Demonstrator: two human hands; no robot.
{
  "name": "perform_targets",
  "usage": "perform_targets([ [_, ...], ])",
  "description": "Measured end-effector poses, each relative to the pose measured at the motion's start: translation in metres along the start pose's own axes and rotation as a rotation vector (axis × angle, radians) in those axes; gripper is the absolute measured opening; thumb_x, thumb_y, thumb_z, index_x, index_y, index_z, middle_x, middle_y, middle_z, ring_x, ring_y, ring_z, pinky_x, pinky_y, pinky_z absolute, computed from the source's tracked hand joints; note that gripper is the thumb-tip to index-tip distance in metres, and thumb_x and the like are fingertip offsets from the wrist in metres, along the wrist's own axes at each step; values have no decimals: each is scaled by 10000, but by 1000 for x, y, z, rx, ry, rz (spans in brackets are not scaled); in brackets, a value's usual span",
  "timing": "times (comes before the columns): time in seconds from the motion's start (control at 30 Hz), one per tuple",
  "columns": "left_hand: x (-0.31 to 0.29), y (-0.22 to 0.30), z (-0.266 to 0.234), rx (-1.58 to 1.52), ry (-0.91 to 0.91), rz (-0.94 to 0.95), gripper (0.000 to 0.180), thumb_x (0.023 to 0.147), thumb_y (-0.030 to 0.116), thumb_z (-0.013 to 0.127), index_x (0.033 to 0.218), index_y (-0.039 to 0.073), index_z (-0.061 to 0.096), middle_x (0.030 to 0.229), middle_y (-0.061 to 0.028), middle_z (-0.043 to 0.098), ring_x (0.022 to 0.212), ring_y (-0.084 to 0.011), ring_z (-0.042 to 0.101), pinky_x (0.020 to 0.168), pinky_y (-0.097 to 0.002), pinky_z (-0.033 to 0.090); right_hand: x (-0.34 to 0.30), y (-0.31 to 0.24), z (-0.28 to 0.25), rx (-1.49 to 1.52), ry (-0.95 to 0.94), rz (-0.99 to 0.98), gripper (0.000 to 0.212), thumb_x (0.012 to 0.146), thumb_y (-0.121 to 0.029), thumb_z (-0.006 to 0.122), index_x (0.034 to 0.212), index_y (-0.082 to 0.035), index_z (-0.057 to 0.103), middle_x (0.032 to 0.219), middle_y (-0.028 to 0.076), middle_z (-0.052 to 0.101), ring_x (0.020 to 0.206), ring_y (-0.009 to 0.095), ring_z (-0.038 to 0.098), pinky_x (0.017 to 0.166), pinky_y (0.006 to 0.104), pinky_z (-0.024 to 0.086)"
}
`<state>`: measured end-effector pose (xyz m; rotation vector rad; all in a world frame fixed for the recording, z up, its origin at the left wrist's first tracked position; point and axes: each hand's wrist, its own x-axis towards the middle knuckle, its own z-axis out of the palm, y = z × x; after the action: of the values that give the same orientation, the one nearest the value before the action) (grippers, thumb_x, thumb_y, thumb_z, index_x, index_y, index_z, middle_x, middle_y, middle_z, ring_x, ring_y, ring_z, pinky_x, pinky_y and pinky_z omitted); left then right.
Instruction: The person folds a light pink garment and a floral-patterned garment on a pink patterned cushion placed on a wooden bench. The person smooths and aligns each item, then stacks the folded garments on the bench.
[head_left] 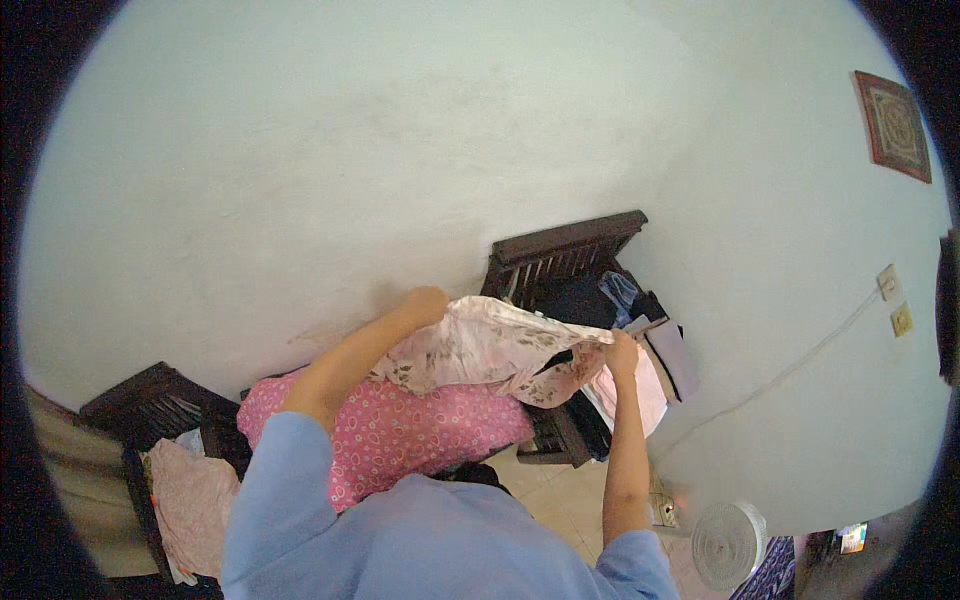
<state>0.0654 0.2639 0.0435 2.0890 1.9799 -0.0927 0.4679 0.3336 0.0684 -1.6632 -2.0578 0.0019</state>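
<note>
A pale pink garment (460, 345) with a grey-brown floral print is stretched between my two hands at chest height. My left hand (428, 304) is closed on its upper left corner. On the other side, my right hand (621, 355) grips the upper right edge, a little lower than the left. The cloth hangs in loose folds from the taut top edge, and a dark patch shows through an opening near its right end. Beneath it lies a pink cushion or bedding (420, 440) with a light pattern, partly covered by the garment and my left arm.
Folded clothes (640, 395) and dark cloths sit on a dark wooden chair (570, 240) at the right. Another dark wooden seat at the left bears a pink cloth (190, 500). A fan (728, 545) stands at the lower right; a cable (780, 395) runs down the wall.
</note>
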Motion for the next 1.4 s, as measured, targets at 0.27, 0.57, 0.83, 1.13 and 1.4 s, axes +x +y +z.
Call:
perform_targets([
  [0.27,3,30,-135,-575,1076,-166,286,677,65,532,962,55,548,949,-160,532,896,-335,505,758,-390,412,-5,-63,-74,651,260,-58,243,695,-16,452,917,-26,549,711,123,568,674,204,539,630,286,410],
  [0.57,-180,-142,0,-1419,831,-445,216,764,52,449,946,40,566,786,-41,573,718,-106,549,552,-243,434,-163,-261,-14,782,-789,-577,300,764,-188,530,1034,-56,530,832,200,572,761,304,569,719,349,429],
  [0.83,-390,-212,282,-1577,1501,-1151,167,768,97,497,921,47,543,829,-54,563,706,-136,541,591,-273,458,-330,-316,118,991,-1527,-700,366,819,-222,494,1143,-60,447,1119,86,506,997,251,491,812,358,419],
  [1.13,-409,-68,351,-2011,1353,-1594,475,677,270,654,1053,20,505,924,-105,546,831,-231,532,705,-338,443,-294,-192,187,1351,-1151,1654,298,802,-295,494,935,-28,492,931,116,541,852,249,529,745,415,456],
  [1.4,-407,-48,352,-2011,1096,-1363,465,761,263,586,1127,14,445,1077,-119,498,941,-205,483,778,-308,397,-288,-147,270,1638,-856,1074,400,756,-326,549,1002,-19,479,965,129,527,823,274,536,725,393,457],
])
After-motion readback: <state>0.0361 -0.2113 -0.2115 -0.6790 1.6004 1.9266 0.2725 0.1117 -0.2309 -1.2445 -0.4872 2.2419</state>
